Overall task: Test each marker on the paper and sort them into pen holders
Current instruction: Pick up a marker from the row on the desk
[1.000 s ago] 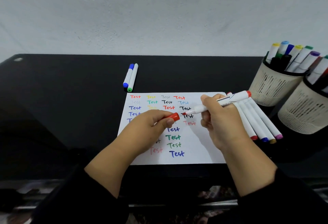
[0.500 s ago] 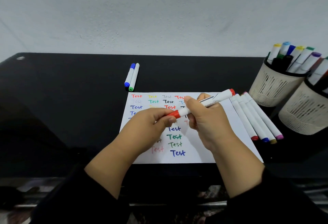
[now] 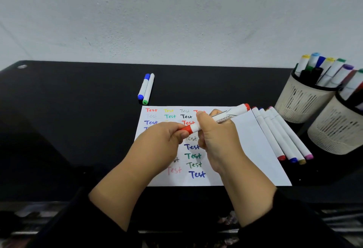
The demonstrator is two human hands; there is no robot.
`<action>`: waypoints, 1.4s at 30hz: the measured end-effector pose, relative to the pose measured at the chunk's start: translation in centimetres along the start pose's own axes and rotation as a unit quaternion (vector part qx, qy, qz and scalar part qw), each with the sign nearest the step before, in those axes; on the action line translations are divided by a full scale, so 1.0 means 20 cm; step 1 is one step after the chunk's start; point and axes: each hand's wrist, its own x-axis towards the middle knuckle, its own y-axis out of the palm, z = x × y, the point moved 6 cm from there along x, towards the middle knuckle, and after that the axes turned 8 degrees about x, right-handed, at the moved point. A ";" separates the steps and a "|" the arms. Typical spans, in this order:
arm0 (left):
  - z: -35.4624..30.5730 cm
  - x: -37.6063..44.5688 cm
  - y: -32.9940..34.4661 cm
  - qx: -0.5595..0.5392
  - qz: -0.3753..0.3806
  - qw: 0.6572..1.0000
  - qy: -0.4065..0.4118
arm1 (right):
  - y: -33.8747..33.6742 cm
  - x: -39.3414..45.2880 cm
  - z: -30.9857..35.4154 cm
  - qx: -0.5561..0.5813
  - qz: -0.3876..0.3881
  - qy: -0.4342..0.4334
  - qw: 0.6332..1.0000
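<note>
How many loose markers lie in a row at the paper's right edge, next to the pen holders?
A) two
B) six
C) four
C: the row of markers beside the paper shows four end caps, red, blue, ochre and pink, near the pen holders.

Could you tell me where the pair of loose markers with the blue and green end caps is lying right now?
In the head view, the blue-capped and green-capped white markers lie side by side on the black tabletop, just beyond the far left corner of the white test paper.
</note>
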 end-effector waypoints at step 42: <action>-0.28 0.12 0.32 0.009 0.042 0.988 0.149 | -0.61 -0.12 0.62 -0.497 -0.111 -0.292 0.810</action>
